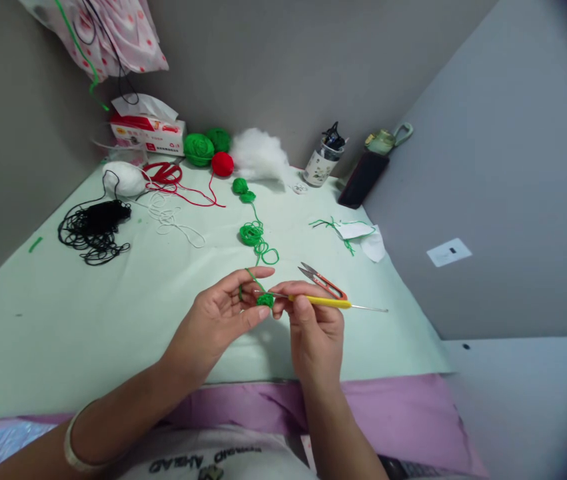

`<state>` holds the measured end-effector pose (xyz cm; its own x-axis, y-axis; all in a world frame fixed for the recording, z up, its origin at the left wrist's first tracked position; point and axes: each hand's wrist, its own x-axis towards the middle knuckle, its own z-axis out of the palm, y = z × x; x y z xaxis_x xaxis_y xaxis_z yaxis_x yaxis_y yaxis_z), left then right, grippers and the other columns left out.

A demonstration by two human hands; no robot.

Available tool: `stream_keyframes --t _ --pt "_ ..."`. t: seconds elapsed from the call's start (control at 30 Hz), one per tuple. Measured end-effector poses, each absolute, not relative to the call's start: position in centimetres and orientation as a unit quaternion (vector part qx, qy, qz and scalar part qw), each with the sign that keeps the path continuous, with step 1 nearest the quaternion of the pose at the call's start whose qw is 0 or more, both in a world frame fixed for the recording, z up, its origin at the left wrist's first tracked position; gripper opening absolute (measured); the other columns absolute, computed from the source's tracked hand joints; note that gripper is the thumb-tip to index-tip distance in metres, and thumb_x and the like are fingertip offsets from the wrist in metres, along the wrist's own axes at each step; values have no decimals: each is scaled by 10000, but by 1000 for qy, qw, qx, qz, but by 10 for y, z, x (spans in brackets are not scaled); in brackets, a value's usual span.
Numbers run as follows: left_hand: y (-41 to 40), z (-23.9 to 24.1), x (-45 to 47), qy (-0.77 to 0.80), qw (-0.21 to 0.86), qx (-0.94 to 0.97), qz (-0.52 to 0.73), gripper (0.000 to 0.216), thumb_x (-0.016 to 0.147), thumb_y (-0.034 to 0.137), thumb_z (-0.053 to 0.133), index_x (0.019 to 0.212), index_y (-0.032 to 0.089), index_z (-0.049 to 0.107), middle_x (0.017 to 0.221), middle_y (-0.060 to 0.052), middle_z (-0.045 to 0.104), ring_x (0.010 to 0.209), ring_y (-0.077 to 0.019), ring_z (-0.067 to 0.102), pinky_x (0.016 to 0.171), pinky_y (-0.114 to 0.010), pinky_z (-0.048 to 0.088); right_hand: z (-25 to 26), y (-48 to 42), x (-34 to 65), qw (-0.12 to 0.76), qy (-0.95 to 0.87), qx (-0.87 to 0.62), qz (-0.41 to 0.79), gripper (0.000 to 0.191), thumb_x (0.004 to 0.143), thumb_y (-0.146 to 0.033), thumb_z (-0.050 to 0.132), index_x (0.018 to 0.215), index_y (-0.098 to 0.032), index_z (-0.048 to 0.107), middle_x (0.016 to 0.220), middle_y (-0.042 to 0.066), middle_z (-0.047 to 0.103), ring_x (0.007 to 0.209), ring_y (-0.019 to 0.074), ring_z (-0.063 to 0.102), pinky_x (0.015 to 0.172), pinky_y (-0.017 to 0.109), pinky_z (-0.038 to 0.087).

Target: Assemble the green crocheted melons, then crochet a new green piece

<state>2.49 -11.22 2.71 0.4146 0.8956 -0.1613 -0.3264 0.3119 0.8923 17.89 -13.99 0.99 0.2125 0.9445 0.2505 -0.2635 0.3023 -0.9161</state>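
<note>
You are wearing a white shirt with dark lettering and a small yellowish-dark print across its front; a pale, smooth bangle is circling your bare left forearm.

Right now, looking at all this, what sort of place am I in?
Probably a craft corner: a cloth-covered table against grey walls, with green yarn balls, a pile of white stuffing and orange-handled snips. Your right hand holds a yellow-handled crochet hook.
</note>
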Motion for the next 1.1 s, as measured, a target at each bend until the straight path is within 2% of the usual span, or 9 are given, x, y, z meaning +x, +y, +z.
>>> stream_keyframes --t 0.33,0.53,0.83,1.1 --pt "-109 31 24 352 730 410 418 346 849 310 812 1190 270 767 896 -12 704 894 -181 643 883 -312 501 12 -141 176 679 -446 -384 438 144 980 -288 652 989 -252 791 958 43 755 739 144 674 688 302 556" --pt "-108 32 23 367 716 395 443 296 831 305 838 1125 317 803 882 13 623 864 -135 557 799 -237 456 17 -141 177 700 -442 -366 424 172 994 -259 625 960 -251 793 918 33 727 752 132 670 658 267 560" --pt "-109 35 22 373 714 392 445 255 811 318 849 1063 297 819 882 1 625 869 -152 553 813 -260 456 20 -147 174 706 -492 -414 298 193 1013 -235 571 1005 -263 762 898 45 700 778 177 678 663 348 576" --pt "-108 35 23 377 704 406 444 254 826 307 825 1079 297 812 896 -7 616 886 -171 547 817 -272 466 22 -149 174 695 -524 -402 285 209 1021 -219 557 1014 -269 760 905 48 719 807 187 684 663 357 594"
